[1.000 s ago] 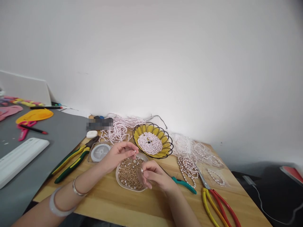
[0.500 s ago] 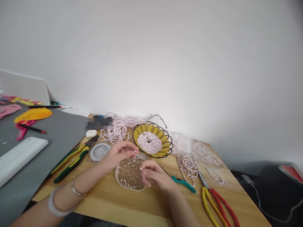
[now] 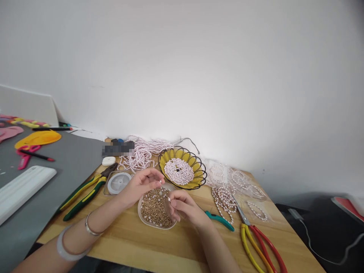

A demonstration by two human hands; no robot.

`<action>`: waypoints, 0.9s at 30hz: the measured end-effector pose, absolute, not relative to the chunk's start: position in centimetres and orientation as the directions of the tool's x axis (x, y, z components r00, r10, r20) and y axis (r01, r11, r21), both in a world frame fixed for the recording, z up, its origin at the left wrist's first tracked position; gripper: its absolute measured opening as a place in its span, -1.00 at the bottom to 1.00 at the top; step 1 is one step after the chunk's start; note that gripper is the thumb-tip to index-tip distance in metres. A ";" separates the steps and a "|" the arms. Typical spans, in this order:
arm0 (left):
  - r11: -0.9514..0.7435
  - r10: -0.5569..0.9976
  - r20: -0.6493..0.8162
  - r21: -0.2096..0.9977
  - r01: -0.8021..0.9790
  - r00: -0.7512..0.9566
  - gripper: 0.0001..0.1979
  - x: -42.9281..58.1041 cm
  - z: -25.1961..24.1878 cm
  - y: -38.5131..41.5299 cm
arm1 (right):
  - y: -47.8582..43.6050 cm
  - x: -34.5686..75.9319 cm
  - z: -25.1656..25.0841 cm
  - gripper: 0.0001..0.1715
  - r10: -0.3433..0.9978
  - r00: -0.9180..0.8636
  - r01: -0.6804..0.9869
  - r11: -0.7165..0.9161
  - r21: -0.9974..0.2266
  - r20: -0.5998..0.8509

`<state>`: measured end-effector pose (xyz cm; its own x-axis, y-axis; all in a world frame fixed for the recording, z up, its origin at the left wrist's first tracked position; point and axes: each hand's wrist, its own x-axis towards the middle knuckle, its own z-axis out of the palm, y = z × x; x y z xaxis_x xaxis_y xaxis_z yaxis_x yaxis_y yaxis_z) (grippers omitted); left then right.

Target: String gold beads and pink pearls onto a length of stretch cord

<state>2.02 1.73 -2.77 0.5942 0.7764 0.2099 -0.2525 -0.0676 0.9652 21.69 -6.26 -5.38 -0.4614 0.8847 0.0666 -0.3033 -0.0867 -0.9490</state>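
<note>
Over the far rim of a pale plastic box [image 3: 163,228], my left hand [image 3: 142,185] pinches a small whitish bead [image 3: 161,182] between thumb and fingertips. My right hand [image 3: 186,206], a little lower and to the right, is closed with thumb against forefinger on another tiny whitish bead [image 3: 169,199]. Whether a thread joins the two beads is too fine to see. Many gold beads [image 3: 155,209], mixed with some pale ones, lie in the box below. Just behind the hands is a yellow basket with black wire loops [image 3: 201,175], holding loose pale pink beads [image 3: 179,171].
Long pink bead strands [image 3: 139,157] lie at the back. Green-yellow pliers [image 3: 85,193] and a spool [image 3: 119,182] are on the left. To the right are teal-handled pliers [image 3: 220,220], a bead strand pile [image 3: 224,199], bagged bracelets [image 3: 241,180] and tools with red and yellow handles [image 3: 256,242].
My right hand has risen slightly, bringing its bead a little closer to the left hand's height. The whole view has shifted a touch; both pinches are kept.
</note>
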 end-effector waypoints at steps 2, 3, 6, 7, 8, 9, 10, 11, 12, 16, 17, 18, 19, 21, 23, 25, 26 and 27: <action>-0.095 0.759 0.245 0.958 -0.270 0.603 -0.76 2.0 -2.7 1.8 | -6.2 21.7 -5.5 -0.55 0.893 -0.445 -0.296 -0.080 -0.952 0.063; -0.113 0.746 0.265 0.954 -0.277 0.610 -0.75 1.9 -2.7 1.8 | -6.2 21.7 -5.6 -0.55 0.900 -0.432 -0.294 -0.075 -0.953 0.062; -0.158 0.710 0.295 0.952 -0.264 0.639 -0.70 1.8 -2.7 1.7 | -6.1 21.7 -5.8 -0.55 0.914 -0.397 -0.307 -0.048 -0.950 0.082; -0.164 0.700 0.295 0.953 -0.255 0.650 -0.70 1.8 -2.8 1.7 | -6.1 21.7 -5.9 -0.55 0.917 -0.389 -0.316 -0.038 -0.948 0.093; -0.166 0.692 0.292 0.954 -0.248 0.661 -0.70 1.8 -2.9 1.7 | -6.0 21.7 -5.9 -0.56 0.918 -0.382 -0.318 -0.028 -0.948 0.102; -0.166 0.683 0.290 0.956 -0.244 0.671 -0.69 1.8 -3.0 1.6 | -6.0 21.6 -5.8 -0.56 0.921 -0.374 -0.313 -0.018 -0.949 0.106; -0.163 0.673 0.285 0.957 -0.240 0.682 -0.68 1.8 -3.1 1.6 | -6.0 21.6 -5.7 -0.56 0.927 -0.360 -0.300 -0.006 -0.954 0.107; -0.158 0.665 0.280 0.959 -0.236 0.693 -0.67 1.8 -3.2 1.6 | -5.9 21.5 -5.6 -0.55 0.934 -0.341 -0.278 0.010 -0.960 0.108; -0.153 0.657 0.276 0.960 -0.235 0.702 -0.66 1.8 -3.3 1.6 | -5.9 21.4 -5.5 -0.54 0.940 -0.321 -0.249 0.029 -0.968 0.111; -0.160 0.659 0.291 0.955 -0.249 0.694 -0.70 1.7 -3.3 1.7 | -5.8 20.9 -4.9 -0.53 0.949 -0.264 -0.111 0.147 -0.983 0.172; -0.173 0.669 0.296 0.954 -0.244 0.682 -0.72 1.7 -3.2 1.7 | -5.8 20.8 -4.8 -0.54 0.947 -0.248 -0.067 0.196 -0.978 0.207; -0.188 0.683 0.296 0.955 -0.230 0.668 -0.74 1.8 -3.1 1.7 | -5.8 20.7 -4.8 -0.56 0.941 -0.227 -0.015 0.254 -0.967 0.251; -0.206 0.699 0.291 0.957 -0.206 0.653 -0.75 1.8 -3.1 1.7 | -5.8 20.7 -4.8 -0.57 0.932 -0.203 0.048 0.317 -0.947 0.302; -0.261 0.737 0.279 0.958 -0.121 0.615 -0.75 1.8 -3.1 1.8 | -5.8 20.7 -4.9 -0.59 0.902 -0.156 0.197 0.429 -0.882 0.404; -0.353 0.763 0.271 0.935 0.027 0.587 -0.77 1.9 -3.3 2.0 | -6.0 20.7 -4.9 -0.60 0.869 -0.116 0.325 0.490 -0.809 0.481; -0.497 0.749 0.301 0.844 0.201 0.591 -0.82 1.9 -3.8 2.3 | -6.1 20.9 -4.9 -0.60 0.849 -0.071 0.391 0.507 -0.768 0.524; -0.578 0.722 0.327 0.770 0.271 0.610 -0.85 1.9 -4.2 2.5 | -6.2 20.9 -4.9 -0.61 0.842 -0.048 0.405 0.508 -0.760 0.537; -0.656 0.683 0.359 0.685 0.317 0.637 -0.86 1.9 -4.6 2.7 | -6.2 21.0 -4.8 -0.62 0.837 -0.027 0.411 0.508 -0.757 0.547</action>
<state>1.92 2.73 -4.63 0.6366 0.6827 0.3586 0.3174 -0.6558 0.6850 21.00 -6.24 -4.84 -0.0271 0.8366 0.5472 0.4112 0.5082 -0.7567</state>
